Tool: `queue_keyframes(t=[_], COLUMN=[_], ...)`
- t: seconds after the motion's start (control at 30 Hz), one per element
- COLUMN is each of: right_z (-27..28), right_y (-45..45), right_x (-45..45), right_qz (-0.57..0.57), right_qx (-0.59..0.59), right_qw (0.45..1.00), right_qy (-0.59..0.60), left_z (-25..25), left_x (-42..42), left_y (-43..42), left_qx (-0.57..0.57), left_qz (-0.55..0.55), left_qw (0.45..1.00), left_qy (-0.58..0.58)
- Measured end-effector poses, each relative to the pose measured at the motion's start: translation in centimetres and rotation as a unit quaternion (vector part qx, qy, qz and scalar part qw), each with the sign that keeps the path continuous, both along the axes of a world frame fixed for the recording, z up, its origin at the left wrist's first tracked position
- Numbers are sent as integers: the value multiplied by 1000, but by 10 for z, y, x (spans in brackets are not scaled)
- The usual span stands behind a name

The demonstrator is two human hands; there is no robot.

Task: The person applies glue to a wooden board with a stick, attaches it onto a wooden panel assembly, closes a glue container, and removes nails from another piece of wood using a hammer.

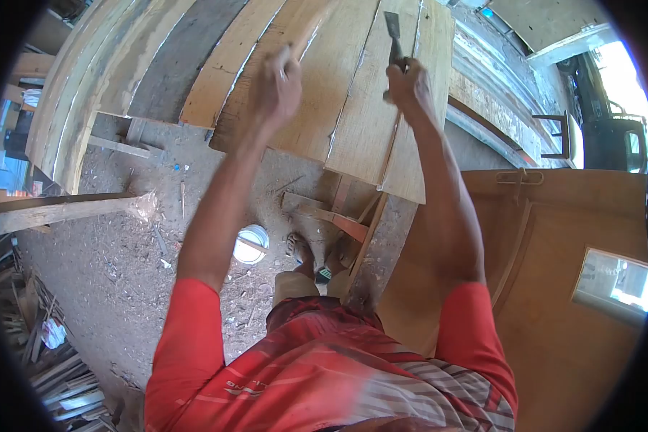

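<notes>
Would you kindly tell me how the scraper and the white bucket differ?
The scraper is dark and narrow; the bucket is white and round. The scraper is held in the right hand, while the bucket stands on the ground with a stick across its top.

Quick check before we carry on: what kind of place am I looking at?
Probably a carpentry workshop or yard. Long wooden boards lie side by side in front, wood scraps are heaped at lower left, and debris litters the bare ground.
</notes>
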State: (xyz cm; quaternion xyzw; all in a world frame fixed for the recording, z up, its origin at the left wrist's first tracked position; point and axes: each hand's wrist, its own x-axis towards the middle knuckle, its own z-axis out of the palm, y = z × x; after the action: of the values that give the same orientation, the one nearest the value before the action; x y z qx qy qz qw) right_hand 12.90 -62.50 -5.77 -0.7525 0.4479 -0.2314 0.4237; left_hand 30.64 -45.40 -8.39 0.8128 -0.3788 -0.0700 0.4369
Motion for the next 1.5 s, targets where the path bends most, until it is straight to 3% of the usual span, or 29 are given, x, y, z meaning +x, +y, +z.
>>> queue_keyframes(t=[0.03, 0.13, 0.23, 0.27, 0.37, 0.47, 0.57, 0.63, 0.67, 0.7, 0.73, 0.8, 0.83, 0.9, 1.0, 1.1, 1.2, 1.23, 1.27, 1.3, 1.37, 1.43, 1.5], right_z=[-9, -11, -72, -61, -59, -25, -8, -9, -9, -12, -27, -81, -106, -156, -225, -338, -410, -444, -486, -523, -578, -632, -669], right_y=[-18, -41, -91, -85, -85, -68, -42, -33, -28, -26, -32, -38, -37, -34, -15, -7, 8, 11, 16, 18, 11, 10, 12], right_x=[8, 24, 54, 56, 64, 37, -34, -85, -115, -144, -174, -237, -262, -306, -330, -335, -328, -334, -339, -343, -354, -349, -333], right_qz=[-5, -15, -63, -62, -41, -53, -51, -110, -131, -157, -182, -244, -251, -251, -222, -245, -258, -237, -217, -196, -95, -74, -136], right_qx=[3, -6, -80, -43, -99, -165, -270, -246, -221, -193, -138, -23, 16, 94, 209, 327, 405, 415, 427, 438, 378, 335, 307], right_qw=[1000, 998, 990, 991, 986, 982, 960, 963, 966, 968, 974, 966, 966, 963, 949, 901, 876, 875, 873, 872, 920, 938, 929], right_qy=[17, 68, 99, 111, 126, 75, -45, -2, 16, 36, -3, -81, -60, -25, -77, -146, -54, -70, -85, -101, -39, 44, 156], left_z=[-35, -66, -78, -64, -47, -15, 24, 23, 7, -2, -19, -40, -56, -67, -60, -67, -74, -79, -87, -91, -91, -94, -95], left_x=[34, 92, 101, 89, 68, 34, -30, -79, -100, -127, -144, -182, -197, -229, -270, -305, -333, -340, -345, -348, -349, -348, -354], left_y=[-19, -50, -65, -62, -54, -20, 45, 95, 115, 136, 154, 186, 202, 219, 210, 178, 137, 124, 118, 111, 98, 99, 93], left_qx=[-32, 82, 131, 154, 139, 29, -99, -175, -189, -165, -116, 27, 78, 170, 244, 253, 273, 286, 304, 303, 299, 301, 280], left_qz=[16, -12, 45, 56, 80, 37, -54, -83, -72, -69, -80, -83, -104, -138, -180, -185, -115, -94, -74, -58, -20, 3, 70], left_qw=[993, 970, 961, 964, 938, 945, 978, 981, 977, 981, 988, 969, 949, 916, 869, 896, 918, 920, 935, 936, 937, 933, 920], left_qy=[-113, -228, -239, -210, -306, -324, -175, -9, -65, 74, 69, 233, 289, 337, 391, 316, 263, 250, 165, 171, 180, 198, 265])
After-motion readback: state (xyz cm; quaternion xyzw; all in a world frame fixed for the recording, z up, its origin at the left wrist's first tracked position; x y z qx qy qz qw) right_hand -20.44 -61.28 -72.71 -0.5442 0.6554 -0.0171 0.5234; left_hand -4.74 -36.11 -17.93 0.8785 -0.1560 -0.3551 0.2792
